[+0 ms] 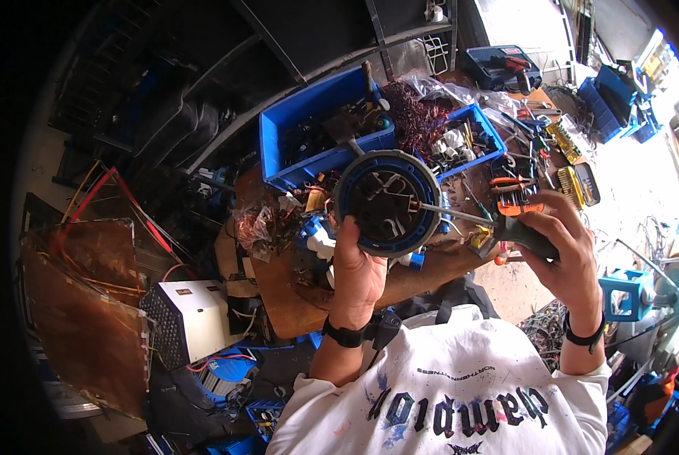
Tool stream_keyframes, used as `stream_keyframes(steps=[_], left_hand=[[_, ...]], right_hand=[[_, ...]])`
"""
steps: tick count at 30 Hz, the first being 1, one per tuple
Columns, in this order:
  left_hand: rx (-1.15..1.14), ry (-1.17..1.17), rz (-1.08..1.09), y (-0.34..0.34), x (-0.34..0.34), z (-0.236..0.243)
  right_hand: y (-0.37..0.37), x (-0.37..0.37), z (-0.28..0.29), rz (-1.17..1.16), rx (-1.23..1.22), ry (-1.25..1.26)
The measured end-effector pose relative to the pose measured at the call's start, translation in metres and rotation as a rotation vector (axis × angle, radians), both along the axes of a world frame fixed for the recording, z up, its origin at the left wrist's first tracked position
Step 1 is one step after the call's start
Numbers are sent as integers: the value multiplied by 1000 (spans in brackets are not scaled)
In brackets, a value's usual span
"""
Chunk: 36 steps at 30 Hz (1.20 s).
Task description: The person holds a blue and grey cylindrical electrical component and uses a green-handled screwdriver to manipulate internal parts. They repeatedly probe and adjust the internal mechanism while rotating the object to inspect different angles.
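My left hand (pixel 358 273) grips a round grey-rimmed housing (pixel 366 206) by its lower edge, with the thumb over the rim. The housing is tilted toward me; it has a blue inner ring and a dark inside with pale wires or metal clips. My right hand (pixel 568 254) is wrapped round the dark handle of a screwdriver (pixel 461 215). Its long metal shaft points left into the housing, and the tip meets a small brass-coloured part near the inner right side. Blue-and-white connectors (pixel 318 236) lie below the housing, partly hidden by my left hand.
Behind the housing stand a large blue bin (pixel 275 144) of dark parts and a smaller blue bin (pixel 495 140) of mixed pieces. Tangled copper wire (pixel 419 114) lies between them. Orange-handled pliers (pixel 510 184) and other tools crowd the wooden table (pixel 286 303). A white box (pixel 195 315) sits lower left.
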<state>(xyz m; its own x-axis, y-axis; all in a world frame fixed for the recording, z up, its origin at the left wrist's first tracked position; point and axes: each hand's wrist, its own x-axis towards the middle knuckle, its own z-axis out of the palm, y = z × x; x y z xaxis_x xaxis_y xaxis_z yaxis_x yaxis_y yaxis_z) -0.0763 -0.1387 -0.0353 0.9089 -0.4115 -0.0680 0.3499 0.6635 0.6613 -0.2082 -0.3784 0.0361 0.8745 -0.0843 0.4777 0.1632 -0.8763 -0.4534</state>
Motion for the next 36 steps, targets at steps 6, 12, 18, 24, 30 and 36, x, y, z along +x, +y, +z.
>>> stream_keyframes(steps=[6,12,18,24,30,36], left_hand=[[3,2,-3,1,0,-2],[7,0,9,3,1,-4],[-1,20,-8,2,0,-2],[12,20,4,1,1,-2],[1,4,7,2,2,-2],[-17,13,-4,2,3,-5]], right_hand=[[0,-6,5,58,128,161],[0,-2,9,74,-20,62],[2,2,6,1,-51,16],[6,-2,7,32,123,198],[2,-2,10,81,-11,109],[2,-1,5,43,-48,57]])
